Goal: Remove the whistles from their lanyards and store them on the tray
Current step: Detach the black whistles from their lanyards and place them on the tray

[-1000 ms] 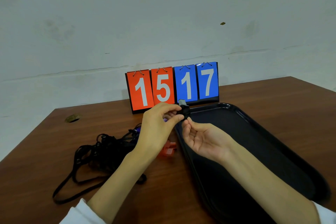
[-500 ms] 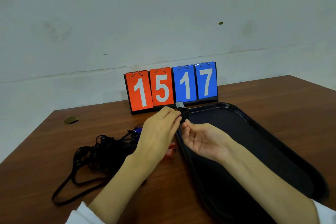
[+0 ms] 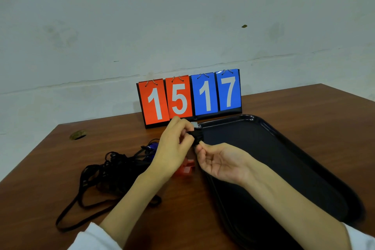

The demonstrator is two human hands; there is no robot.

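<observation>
Over the glossy black tray's [image 3: 227,121] far-left corner, our left hand [image 3: 174,148] pinches the black whistle [image 3: 197,136]. Our right hand [image 3: 221,160], palm up, nips its lower end. Left of the tray: tangled flat lanyards [image 3: 109,170], and a red whistle [image 3: 185,167] half-hidden behind our left hand.

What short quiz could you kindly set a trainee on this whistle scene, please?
1. True or false: the tray already has something stored on it.
2. What colour is the whistle pinched between the left hand and the right hand? A red, B black, C blue.
3. Fill in: the blue cards of the scoreboard read __.
Key: 1 false; 2 B; 3 17.
</observation>
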